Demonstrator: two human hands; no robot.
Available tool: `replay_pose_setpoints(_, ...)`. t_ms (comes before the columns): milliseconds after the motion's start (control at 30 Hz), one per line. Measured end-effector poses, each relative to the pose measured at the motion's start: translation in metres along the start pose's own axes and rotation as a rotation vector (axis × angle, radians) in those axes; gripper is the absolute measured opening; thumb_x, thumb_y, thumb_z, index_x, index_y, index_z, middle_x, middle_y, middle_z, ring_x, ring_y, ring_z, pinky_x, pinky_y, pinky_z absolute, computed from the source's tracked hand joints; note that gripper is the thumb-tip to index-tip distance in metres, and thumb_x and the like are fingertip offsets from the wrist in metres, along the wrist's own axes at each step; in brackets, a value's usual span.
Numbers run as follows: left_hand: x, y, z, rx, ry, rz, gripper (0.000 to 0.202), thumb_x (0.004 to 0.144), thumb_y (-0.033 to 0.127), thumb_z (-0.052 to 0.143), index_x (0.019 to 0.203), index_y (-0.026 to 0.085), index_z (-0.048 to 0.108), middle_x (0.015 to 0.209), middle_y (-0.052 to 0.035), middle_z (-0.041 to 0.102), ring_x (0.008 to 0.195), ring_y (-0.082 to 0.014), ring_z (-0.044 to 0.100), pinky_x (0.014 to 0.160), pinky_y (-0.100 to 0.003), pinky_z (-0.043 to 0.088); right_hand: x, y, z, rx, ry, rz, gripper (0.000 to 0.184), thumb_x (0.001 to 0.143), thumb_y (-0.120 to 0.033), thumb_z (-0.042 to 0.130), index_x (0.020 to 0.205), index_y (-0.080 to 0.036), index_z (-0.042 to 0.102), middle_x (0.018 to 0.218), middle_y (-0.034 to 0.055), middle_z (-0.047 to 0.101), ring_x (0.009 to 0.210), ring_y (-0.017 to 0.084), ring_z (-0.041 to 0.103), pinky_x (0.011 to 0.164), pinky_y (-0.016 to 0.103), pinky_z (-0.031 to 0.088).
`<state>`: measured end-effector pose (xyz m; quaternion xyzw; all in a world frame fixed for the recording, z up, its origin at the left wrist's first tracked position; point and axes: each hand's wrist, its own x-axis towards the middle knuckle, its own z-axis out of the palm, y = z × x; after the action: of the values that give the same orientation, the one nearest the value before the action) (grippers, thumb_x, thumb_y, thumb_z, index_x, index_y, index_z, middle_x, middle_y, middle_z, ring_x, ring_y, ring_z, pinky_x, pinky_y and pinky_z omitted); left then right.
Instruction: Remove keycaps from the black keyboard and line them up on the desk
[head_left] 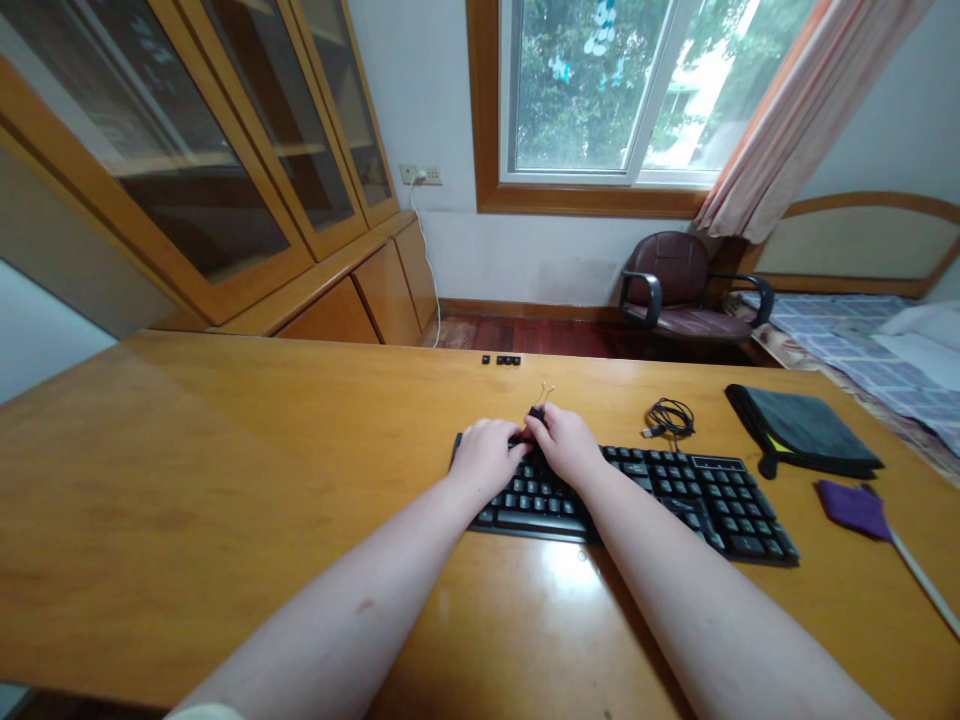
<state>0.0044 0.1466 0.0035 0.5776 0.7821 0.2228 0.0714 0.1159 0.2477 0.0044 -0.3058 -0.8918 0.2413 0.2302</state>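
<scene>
A black full-size keyboard (750, 505) lies on the wooden table, under both hands. Above its upper-left part, my right hand (566, 440) is closed on a keycap puller (537, 411), a small black piece with two thin gold-coloured wire prongs pointing up and away from the keys. My left hand (486, 455) is right beside it, over the left keys, its thumb and fingers bent together near the right fingertips. What the left fingers pinch, if anything, is hidden. Several loose black keycaps (508, 360) sit in a row near the table's far edge.
Behind the keyboard rests a coiled black USB cable (670, 417). To the right are a folded dark cloth pouch (810, 428) and a purple duster (855, 508) with a white handle. Beyond the wooden table (225, 480) stand a cabinet (330, 240) and an armchair (679, 285).
</scene>
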Motion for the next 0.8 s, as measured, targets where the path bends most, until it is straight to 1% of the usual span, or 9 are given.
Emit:
replay_pose_setpoints(133,0.0003,0.001,-0.0016,-0.094,0.03,-0.015,0.022,0.082,0.039,0.053,0.092,0.024,0.066,0.092,-0.0027,0.068,0.089,-0.0206,0.058,0.08,-0.033,0.043,0.001,0.005,0.0009,0.292,0.047,0.041,0.026,0.089,-0.038,0.042,0.074,-0.02,0.053,0.07,0.0049,0.068,0.066,0.018,0.063,0.064,0.029,0.045)
replay_pose_setpoints(300,-0.0001,0.0006,-0.0018,-0.221,0.093,-0.049,0.022,0.082,0.035,0.055,0.097,0.022,0.064,0.095,-0.0034,0.067,0.086,-0.0181,0.06,0.078,-0.03,0.046,0.0016,0.0061,0.0028,0.505,0.105,0.027,0.027,0.087,-0.043,0.044,0.081,-0.019,0.055,0.075,0.0052,0.068,0.071,0.017,0.063,0.068,0.03,0.049)
replay_pose_setpoints(400,-0.0005,-0.0004,-0.0013,-0.264,0.129,-0.037,0.023,0.081,0.031,0.056,0.1,0.021,0.063,0.096,-0.0032,0.067,0.085,-0.0173,0.06,0.079,-0.03,0.046,0.0022,0.0049,0.0024,0.639,0.14,0.031,0.03,0.086,-0.046,0.045,0.082,-0.018,0.056,0.076,0.0053,0.067,0.071,0.017,0.063,0.067,0.03,0.05)
replay_pose_setpoints(467,-0.0008,-0.0012,-0.0006,-0.279,0.146,-0.027,0.022,0.081,0.03,0.055,0.1,0.021,0.063,0.095,-0.003,0.067,0.084,-0.0169,0.06,0.08,-0.03,0.047,0.0025,0.0047,0.0018,0.656,0.13,0.023,0.03,0.086,-0.046,0.046,0.082,-0.018,0.057,0.077,0.0055,0.067,0.07,0.016,0.062,0.067,0.029,0.05)
replay_pose_setpoints(567,-0.0012,-0.0019,0.0005,-0.289,0.163,-0.025,0.02,0.081,0.029,0.055,0.098,0.021,0.063,0.092,-0.0019,0.067,0.082,-0.016,0.06,0.078,-0.029,0.047,0.0026,0.006,0.002,0.61,0.119,-0.007,0.03,0.086,-0.044,0.045,0.081,-0.018,0.058,0.081,0.0057,0.065,0.073,0.016,0.061,0.07,0.03,0.049)
replay_pose_setpoints(667,-0.0015,-0.0015,0.0007,-0.286,0.175,-0.033,0.02,0.079,0.028,0.056,0.096,0.021,0.063,0.09,-0.0018,0.066,0.082,-0.0162,0.06,0.076,-0.029,0.047,0.0026,0.0078,0.0034,0.571,0.117,-0.035,0.028,0.086,-0.041,0.045,0.08,-0.018,0.059,0.08,0.005,0.064,0.075,0.016,0.06,0.073,0.031,0.048)
replay_pose_setpoints(800,-0.0019,-0.0005,-0.0011,-0.299,0.171,-0.034,0.021,0.078,0.026,0.056,0.096,0.021,0.063,0.09,-0.0019,0.066,0.082,-0.0161,0.061,0.076,-0.028,0.047,0.0019,0.0074,0.0015,0.522,0.076,-0.084,0.024,0.087,-0.037,0.045,0.083,-0.018,0.059,0.081,0.0048,0.065,0.078,0.017,0.06,0.076,0.032,0.046)
